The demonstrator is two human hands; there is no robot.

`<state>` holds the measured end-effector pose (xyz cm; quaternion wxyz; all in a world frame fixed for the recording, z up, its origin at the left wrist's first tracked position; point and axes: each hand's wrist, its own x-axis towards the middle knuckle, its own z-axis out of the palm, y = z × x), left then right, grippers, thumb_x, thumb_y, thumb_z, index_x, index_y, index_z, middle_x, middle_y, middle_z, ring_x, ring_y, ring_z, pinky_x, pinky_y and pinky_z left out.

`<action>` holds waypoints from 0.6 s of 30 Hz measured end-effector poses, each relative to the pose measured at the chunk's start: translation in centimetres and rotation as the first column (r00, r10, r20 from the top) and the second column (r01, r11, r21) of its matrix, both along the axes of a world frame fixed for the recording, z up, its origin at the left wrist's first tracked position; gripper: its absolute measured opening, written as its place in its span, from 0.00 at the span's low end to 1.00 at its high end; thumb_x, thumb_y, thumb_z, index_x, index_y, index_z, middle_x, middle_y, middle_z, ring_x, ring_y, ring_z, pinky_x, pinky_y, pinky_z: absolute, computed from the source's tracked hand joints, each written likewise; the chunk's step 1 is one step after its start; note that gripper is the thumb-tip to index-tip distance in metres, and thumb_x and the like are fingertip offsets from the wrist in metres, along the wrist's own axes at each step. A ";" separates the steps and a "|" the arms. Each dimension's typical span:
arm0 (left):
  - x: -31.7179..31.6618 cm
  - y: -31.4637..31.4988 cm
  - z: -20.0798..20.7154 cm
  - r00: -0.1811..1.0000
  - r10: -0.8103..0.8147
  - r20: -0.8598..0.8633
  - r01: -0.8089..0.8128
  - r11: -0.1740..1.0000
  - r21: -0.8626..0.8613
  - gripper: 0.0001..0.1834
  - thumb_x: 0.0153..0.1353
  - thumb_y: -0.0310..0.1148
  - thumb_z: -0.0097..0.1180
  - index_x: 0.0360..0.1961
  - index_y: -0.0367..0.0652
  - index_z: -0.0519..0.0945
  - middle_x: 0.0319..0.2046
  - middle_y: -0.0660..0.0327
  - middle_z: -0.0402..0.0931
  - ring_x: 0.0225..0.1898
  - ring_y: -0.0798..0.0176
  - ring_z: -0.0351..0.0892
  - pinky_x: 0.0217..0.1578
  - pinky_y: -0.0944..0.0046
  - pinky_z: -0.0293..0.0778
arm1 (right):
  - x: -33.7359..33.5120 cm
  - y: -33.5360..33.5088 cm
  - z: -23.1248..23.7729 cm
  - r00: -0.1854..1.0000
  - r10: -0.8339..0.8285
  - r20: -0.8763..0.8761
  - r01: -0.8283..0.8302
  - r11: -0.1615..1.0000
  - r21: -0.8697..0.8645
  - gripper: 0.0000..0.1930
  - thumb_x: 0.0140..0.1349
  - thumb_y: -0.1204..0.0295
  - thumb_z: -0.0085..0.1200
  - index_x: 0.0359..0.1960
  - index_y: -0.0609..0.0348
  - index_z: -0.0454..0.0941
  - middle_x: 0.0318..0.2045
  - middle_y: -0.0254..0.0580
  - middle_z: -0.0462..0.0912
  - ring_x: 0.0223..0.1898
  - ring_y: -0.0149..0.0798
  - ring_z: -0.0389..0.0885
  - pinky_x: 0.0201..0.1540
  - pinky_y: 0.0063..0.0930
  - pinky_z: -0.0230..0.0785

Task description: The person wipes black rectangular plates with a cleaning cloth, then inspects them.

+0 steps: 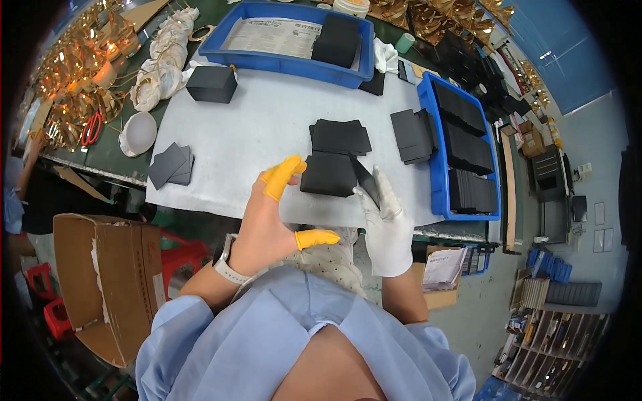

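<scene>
My left hand [279, 210], bare but for yellow finger cots, is spread open beside the near stack of black rectangular plates [328, 175]; nothing is between its fingers. My right hand [386, 227], in a white glove, grips a thin black plate [365, 182] tilted on edge at the stack's right side. Just behind lies another, less even pile of black plates [340, 136]. More loose black plates [413, 136] lie to the right, and a few fanned black plates [171, 165] are at the left. A squared black stack [212, 84] stands at the back left. White sheeting [261, 120] covers the work surface.
A blue tray [431, 180] holding rows of black plates stands at the right. At the back, another blue tray [287, 65] contains newspaper and a black stack. Red scissors [92, 128], a white bowl-shaped piece [139, 134] and shiny gold pieces [100, 47] lie left. A cardboard box [134, 287] sits below.
</scene>
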<state>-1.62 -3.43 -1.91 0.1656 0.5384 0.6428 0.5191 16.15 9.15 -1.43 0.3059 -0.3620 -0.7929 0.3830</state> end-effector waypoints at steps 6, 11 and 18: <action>2.3 0.1 -1.9 0.964 -0.054 -0.259 0.051 0.999 -0.019 0.59 0.43 0.38 0.82 0.73 0.32 0.60 0.63 0.43 0.71 0.65 0.39 0.69 0.67 0.45 0.64 | -1.9 -1.8 0.0 0.967 0.237 0.096 -0.155 0.842 -0.517 0.21 0.63 0.68 0.68 0.56 0.64 0.81 0.47 0.45 0.89 0.43 0.34 0.88 0.47 0.25 0.78; 2.0 0.7 -2.1 0.972 -0.098 -0.212 0.107 0.994 0.030 0.55 0.46 0.30 0.77 0.74 0.33 0.58 0.66 0.44 0.69 0.64 0.38 0.69 0.68 0.46 0.63 | -1.8 -1.7 0.0 0.994 0.060 -0.089 -0.096 0.876 -0.472 0.18 0.63 0.66 0.69 0.51 0.61 0.84 0.46 0.41 0.89 0.41 0.29 0.87 0.46 0.27 0.79; 0.4 -0.1 -1.9 0.929 -0.328 0.169 0.339 0.940 -0.035 0.62 0.50 0.27 0.73 0.80 0.41 0.46 0.70 0.47 0.67 0.69 0.42 0.67 0.70 0.51 0.61 | -0.5 4.7 0.5 0.790 -0.343 -0.507 0.006 0.832 -0.554 0.29 0.65 0.69 0.68 0.64 0.71 0.73 0.41 0.43 0.87 0.42 0.34 0.86 0.48 0.29 0.80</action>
